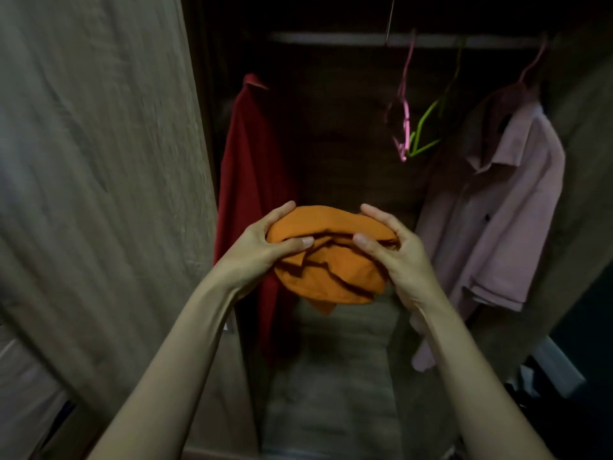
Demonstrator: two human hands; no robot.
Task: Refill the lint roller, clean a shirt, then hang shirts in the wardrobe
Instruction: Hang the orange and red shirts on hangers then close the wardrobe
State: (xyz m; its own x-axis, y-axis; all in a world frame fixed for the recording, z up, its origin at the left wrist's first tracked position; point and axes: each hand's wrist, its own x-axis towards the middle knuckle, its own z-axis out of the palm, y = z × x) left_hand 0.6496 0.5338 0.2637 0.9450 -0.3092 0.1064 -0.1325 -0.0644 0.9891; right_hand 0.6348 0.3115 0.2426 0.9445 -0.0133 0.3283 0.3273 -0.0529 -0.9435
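Evidently the hanging step is in hand; the left hand and right hand each grip a side of the bundled orange shirt, held before the open wardrobe; it looks crumpled, folds layered, a corner drooping; next it likely needs shaking out and fitting onto the empty green hanger beside the pink one.

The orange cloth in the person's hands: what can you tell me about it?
The orange garment is soft, matte fabric bunched into a rounded, folded bundle with dark creases and one corner hanging below. The left hand and right hand grip its two sides, thumbs in front. It is held before the open wardrobe.
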